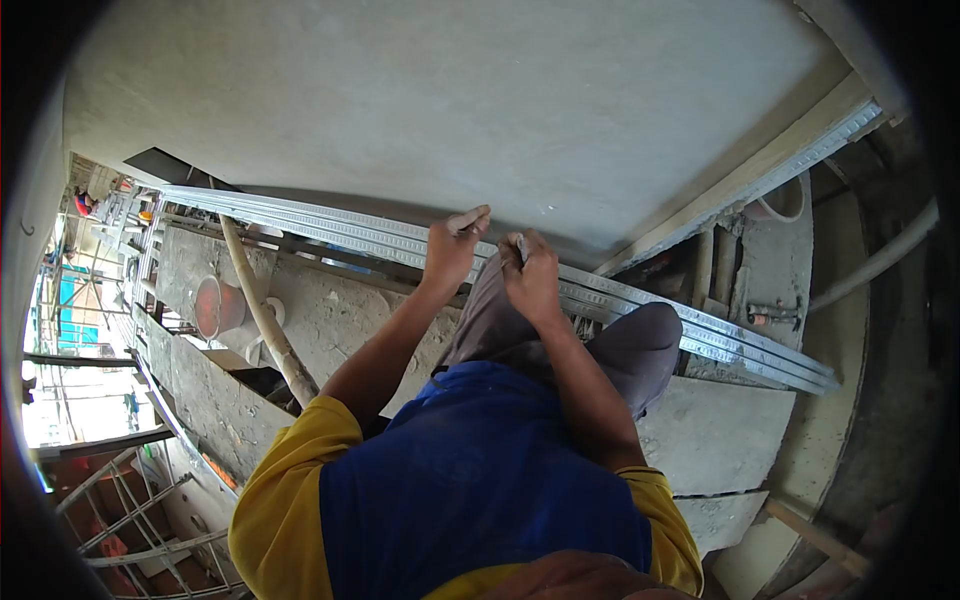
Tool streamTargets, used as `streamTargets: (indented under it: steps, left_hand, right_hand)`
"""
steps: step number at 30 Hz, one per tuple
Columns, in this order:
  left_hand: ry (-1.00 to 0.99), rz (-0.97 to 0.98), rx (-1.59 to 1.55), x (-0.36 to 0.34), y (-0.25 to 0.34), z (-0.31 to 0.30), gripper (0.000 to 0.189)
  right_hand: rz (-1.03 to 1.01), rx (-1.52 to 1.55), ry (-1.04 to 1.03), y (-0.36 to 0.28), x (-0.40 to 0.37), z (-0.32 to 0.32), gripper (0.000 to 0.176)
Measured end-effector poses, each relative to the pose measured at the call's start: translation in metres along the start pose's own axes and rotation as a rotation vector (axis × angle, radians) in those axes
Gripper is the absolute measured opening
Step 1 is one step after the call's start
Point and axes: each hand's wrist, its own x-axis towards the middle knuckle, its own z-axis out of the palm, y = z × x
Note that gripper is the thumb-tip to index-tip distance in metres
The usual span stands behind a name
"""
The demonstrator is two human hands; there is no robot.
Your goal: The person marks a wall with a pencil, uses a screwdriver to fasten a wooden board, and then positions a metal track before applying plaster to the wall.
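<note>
The smooth grey wall [400,120] bars twelve o'clock; perforated metal strips [310,222] cross from nine to four. At the left hand's [455,248] eight, room opens over the platform [335,310], short of a slanting pole [262,308]. The right knee [648,342] blocks four.

Before me, several long, silvery metal strips [350,232] lie side by side, closely bunched, with perforated edges, slanting from my far left to my nearer right.

Hands [533,275]: contents, if any, too small to tell; metal strips [340,228] partly hidden behind knee [650,332].
</note>
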Motion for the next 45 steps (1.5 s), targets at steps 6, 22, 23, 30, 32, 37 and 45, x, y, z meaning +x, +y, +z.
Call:
streamTargets:
  steps: [6,22,23,30,32,37,45]
  left_hand:
    - [-0.115,0.432,0.781,-0.025,-0.008,0.002,0.016]
    - [-0.130,0.132,0.430,-0.017,-0.012,-0.009,0.024]
    - [-0.127,0.142,0.452,-0.017,-0.013,-0.010,0.025]
    - [-0.156,0.105,0.489,-0.017,0.001,-0.012,0.022]
    - [-0.178,0.133,0.438,-0.014,-0.008,-0.015,0.021]
    - [-0.208,0.108,0.277,-0.010,-0.020,-0.017,0.021]
    - [-0.028,0.431,0.648,-0.017,-0.009,-0.015,0.018]
  right_hand:
    - [0.073,0.023,-0.040,0.002,0.015,-0.018,0.011]
    - [0.463,0.192,-0.250,0.019,0.013,-0.010,0.009]
    - [0.465,0.191,-0.250,0.019,0.013,-0.010,0.009]
    - [0.185,0.183,-0.243,0.030,0.015,-0.005,0.008]
    - [0.185,0.185,-0.269,0.031,0.018,-0.007,0.009]
    - [0.252,0.073,-0.312,0.024,0.020,-0.007,0.010]
    - [0.249,0.069,-0.133,0.027,0.014,0.001,0.011]
